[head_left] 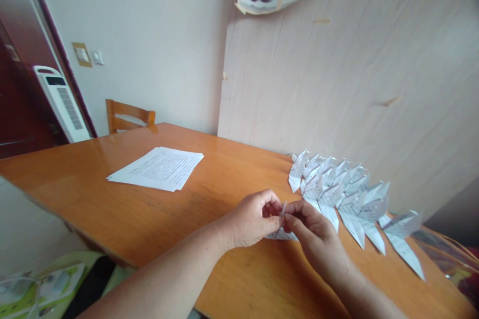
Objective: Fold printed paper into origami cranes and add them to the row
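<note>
Near the front middle of the table, a small piece of folded printed paper [281, 234] is pinched between my two hands. My left hand [254, 217] has its thumb and forefinger closed on the paper's upright part from the left. From the right, my right hand [312, 224] grips the same part with thumb and fingers. The hands hide most of the paper; its lower flap shows beneath them. Just to the right stand several folded paper boats [329, 179], printed with text and set close together in rows.
A stack of printed sheets [159, 167] lies on the left of the wooden table [228, 169]. Behind it are a wooden chair [130, 115] and a white tower appliance [63, 104]. A pale board wall [337, 75] borders the table's far right side.
</note>
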The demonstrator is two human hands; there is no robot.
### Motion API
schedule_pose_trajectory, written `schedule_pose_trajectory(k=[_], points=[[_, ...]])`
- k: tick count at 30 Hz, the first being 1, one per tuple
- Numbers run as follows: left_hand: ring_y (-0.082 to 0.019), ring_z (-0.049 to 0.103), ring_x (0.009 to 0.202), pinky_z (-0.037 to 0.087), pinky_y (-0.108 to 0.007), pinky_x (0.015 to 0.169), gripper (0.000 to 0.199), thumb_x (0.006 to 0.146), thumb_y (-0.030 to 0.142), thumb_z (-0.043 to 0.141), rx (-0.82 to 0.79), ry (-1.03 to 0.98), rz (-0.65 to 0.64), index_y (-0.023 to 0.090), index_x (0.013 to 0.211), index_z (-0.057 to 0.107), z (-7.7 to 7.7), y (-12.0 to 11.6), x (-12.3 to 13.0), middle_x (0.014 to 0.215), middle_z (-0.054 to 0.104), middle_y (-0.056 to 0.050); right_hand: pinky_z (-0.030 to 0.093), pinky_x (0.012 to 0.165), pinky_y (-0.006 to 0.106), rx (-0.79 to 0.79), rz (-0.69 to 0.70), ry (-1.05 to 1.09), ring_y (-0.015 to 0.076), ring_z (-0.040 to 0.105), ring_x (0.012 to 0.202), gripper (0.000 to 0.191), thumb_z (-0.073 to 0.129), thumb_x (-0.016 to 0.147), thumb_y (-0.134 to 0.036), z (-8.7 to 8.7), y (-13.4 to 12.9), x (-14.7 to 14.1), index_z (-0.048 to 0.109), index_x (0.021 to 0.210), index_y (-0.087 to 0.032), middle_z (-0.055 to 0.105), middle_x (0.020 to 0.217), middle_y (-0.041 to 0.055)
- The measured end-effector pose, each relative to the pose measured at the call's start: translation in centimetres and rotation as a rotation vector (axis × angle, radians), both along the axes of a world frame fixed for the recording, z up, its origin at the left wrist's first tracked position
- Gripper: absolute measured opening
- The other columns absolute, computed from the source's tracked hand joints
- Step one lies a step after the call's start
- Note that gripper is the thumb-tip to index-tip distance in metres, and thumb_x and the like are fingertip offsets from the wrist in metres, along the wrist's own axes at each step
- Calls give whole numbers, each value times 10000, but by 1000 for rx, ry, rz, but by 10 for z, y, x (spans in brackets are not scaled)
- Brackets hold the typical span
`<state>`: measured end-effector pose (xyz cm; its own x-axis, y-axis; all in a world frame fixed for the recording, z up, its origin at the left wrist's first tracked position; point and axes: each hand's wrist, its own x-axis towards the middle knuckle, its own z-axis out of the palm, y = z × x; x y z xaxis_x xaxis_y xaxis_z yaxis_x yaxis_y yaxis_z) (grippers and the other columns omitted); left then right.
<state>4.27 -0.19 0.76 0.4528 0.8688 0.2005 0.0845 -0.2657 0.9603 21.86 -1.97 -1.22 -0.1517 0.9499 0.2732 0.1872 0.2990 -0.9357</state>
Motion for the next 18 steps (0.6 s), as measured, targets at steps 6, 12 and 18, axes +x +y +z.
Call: schedule_pose_trajectory(k=[6, 12, 18], points=[[-111, 526, 705, 419, -226, 628, 152, 791, 219, 664, -6, 9, 6, 167, 878, 550, -6, 3, 2, 781, 575, 20, 431, 687, 285, -15, -2, -22, 161, 536, 741, 153, 567, 910, -349, 2, 0, 1, 607, 892, -202, 596, 777, 1], [-138, 551, 771, 438, -241, 672, 90, 814, 198, 565, 48, 98, 97, 175, 900, 579, -9, 13, -1, 837, 608, 0, 412, 637, 280, -20, -18, -148, 172, 523, 727, 279, 530, 929, -466, 0, 2, 6, 598, 876, -201, 585, 786, 13], [-196, 604, 1051, 471, -315, 920, 306, 821, 142, 537, 133, 161, 163, 200, 1108, 625, -17, 20, 2, 1152, 667, -57, 372, 587, 271, 47, -41, -500, 162, 520, 661, 244, 599, 896, -447, 2, -1, 5, 576, 826, -214, 589, 737, -3]])
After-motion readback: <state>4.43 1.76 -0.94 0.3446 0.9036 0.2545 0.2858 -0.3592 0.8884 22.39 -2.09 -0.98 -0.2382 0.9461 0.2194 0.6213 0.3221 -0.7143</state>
